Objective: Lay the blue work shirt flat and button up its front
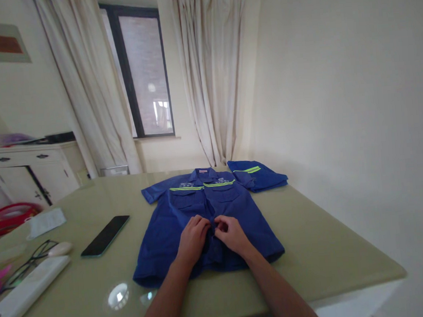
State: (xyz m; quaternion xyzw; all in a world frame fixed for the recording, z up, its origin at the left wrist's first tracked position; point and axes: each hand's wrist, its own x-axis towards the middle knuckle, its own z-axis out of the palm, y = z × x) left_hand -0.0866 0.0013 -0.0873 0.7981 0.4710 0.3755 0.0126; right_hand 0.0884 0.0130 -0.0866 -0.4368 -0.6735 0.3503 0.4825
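A blue short-sleeved work shirt with yellow-green reflective stripes lies flat on the table, collar away from me. My left hand and my right hand meet at the shirt's front placket near its lower middle. Both have their fingers curled and pinched on the fabric there. A second blue garment, folded, lies beyond the shirt at the table's far right.
A black phone lies left of the shirt. Further left are glasses, a white oblong case, a white mouse and a folded cloth. A white cabinet and curtained window stand behind.
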